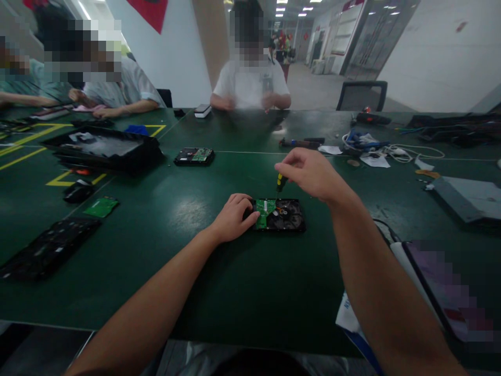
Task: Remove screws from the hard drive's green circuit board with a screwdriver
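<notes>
The fingers (287,169) of the right hand (313,172) are pinching the handle of a yellow-and-black screwdriver (280,183), whose shaft is pointing down at the far side of the hard drive (291,220); whether its tip is sitting in a screw is too small to tell. The left hand (234,218) is clasping the drive's left end, thumb on the near side, other fingers curling over the far corner. The hard drive is lying flat on the green counter (203,292), its circuit board (265,207) facing up. Beyond it to the left, a second drive (194,156) is lying; farther left of it, a loose green board (100,207) and a black tray (113,146) are resting. Right of it, a grey box (469,198) is standing well apart. Straight beyond it, a co-worker (250,86) in white is sitting.
</notes>
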{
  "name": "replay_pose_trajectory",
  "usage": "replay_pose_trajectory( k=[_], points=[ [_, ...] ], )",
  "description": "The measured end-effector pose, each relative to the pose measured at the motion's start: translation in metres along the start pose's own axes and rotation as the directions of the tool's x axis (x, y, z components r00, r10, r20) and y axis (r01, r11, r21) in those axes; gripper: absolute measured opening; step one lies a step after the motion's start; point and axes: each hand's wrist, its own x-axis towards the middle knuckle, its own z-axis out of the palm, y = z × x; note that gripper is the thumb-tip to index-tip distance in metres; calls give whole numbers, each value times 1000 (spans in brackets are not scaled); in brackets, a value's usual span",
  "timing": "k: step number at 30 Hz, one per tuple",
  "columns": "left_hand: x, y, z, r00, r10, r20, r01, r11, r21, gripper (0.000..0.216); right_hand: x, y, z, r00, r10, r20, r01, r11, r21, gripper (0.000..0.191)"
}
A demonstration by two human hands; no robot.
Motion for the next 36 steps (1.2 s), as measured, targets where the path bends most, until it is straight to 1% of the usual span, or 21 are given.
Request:
replay_pose_trajectory(
  k=[3, 8, 12, 14, 17, 21, 24, 27, 30, 32, 36],
  points=[
    [0, -1, 1, 1000, -13, -7, 13, 1000, -8, 25, -1, -2, -1, 1000, 13, -1, -13, 1000, -5, 28],
    [0, 1, 0, 1000, -27, -8, 27, 1000, -16, 30, -4, -7, 1, 993, -2, 114, -13, 991, 132, 30],
    [0, 1, -1, 1000, -22, -4, 21, 1000, -16, 29, -2, -5, 4, 988, -14, 151, -20, 975, 220, 31],
    [0, 2, -1, 1000, -13, -6, 12, 1000, -15, 29, 0, -1, 5, 989, -22, 143, -9, 977, 215, 31],
    [0, 2, -2, 1000, 4, -8, -4, 1000, -17, 28, 2, 4, 4, 996, -29, 81, 19, 993, 119, 29],
    [0, 3, -2, 1000, 11, -8, -11, 1000, -17, 26, 1, 3, 1, 1000, 14, 10, -14, 1000, 22, 25],
    [1, 2, -1, 1000, 15, -10, -15, 1000, -20, 26, -1, -2, 1, 999, 20, 35, -22, 998, 53, 23],
    [0, -1, 1, 1000, 17, -14, -17, 1000, -18, 26, -2, -5, 3, 995, -19, 96, 5, 991, 134, 30],
    [0, -1, 1, 1000, 6, -8, -6, 1000, -19, 28, -1, -3, 6, 992, -25, 128, -1, 981, 196, 34],
    [0, 0, 0, 1000, -4, -4, 4, 1000, -25, 32, 1, 0, 8, 993, -28, 119, 4, 980, 199, 34],
    [1, 3, -3, 1000, 5, -6, -5, 999, -47, 35, 2, 4, 7, 997, -49, 53, 43, 994, 104, 31]
  ],
)
